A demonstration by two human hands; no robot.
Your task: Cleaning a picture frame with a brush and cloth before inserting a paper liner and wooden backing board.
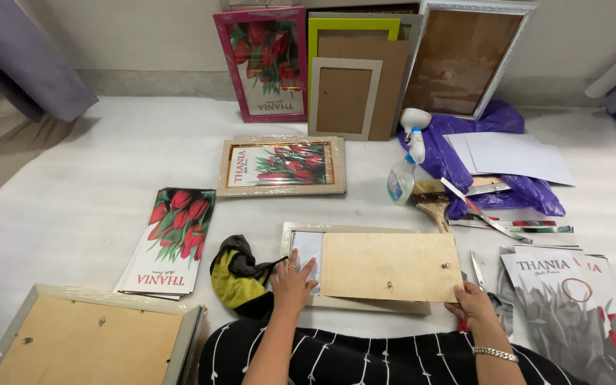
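while left hand (pixel 291 284) presses (flat), right hand (pixel 473 302) grips backing board (pixel 391 266).

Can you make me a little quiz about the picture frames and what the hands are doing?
1. True or false: the left hand lies flat on the frame in front of the person.
2. What does the right hand grip?
A) the spray bottle
B) a corner of the wooden backing board
C) the paintbrush
3. Fill in: the crumpled cloth beside the left hand is black and ____.

Key: 1 true; 2 B; 3 yellow.
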